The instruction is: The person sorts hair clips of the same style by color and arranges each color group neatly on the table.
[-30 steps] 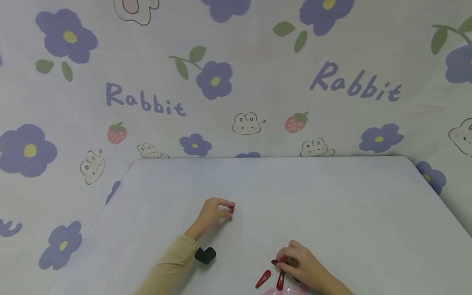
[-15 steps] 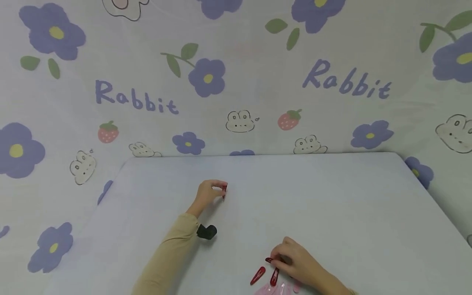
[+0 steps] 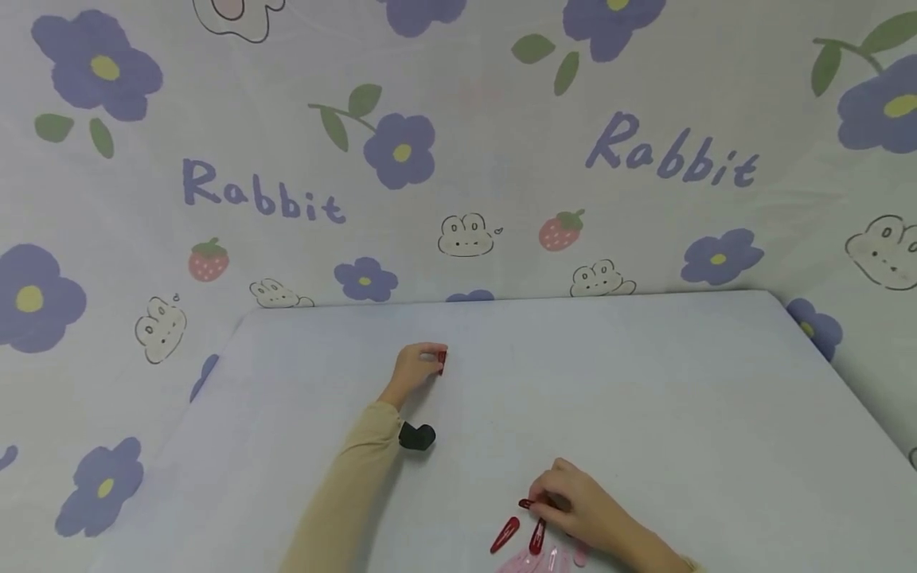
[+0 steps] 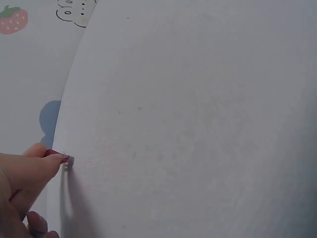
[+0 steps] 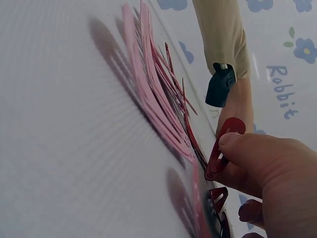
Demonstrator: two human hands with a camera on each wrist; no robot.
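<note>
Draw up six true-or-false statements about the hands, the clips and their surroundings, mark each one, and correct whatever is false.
1. The left hand pinches a red clip. True.
2. The left sleeve is black. False: that sleeve is beige.
3. Pink clips lie on the white tabletop near the right hand. True.
4. The right hand holds a pink clip. False: it holds a second red clip.
5. The right hand is nearer the tabletop's far edge than the left hand. False: the left hand is nearer that edge.
6. In the head view, the word "Rabbit" shows twice on the backdrop. True.
</note>
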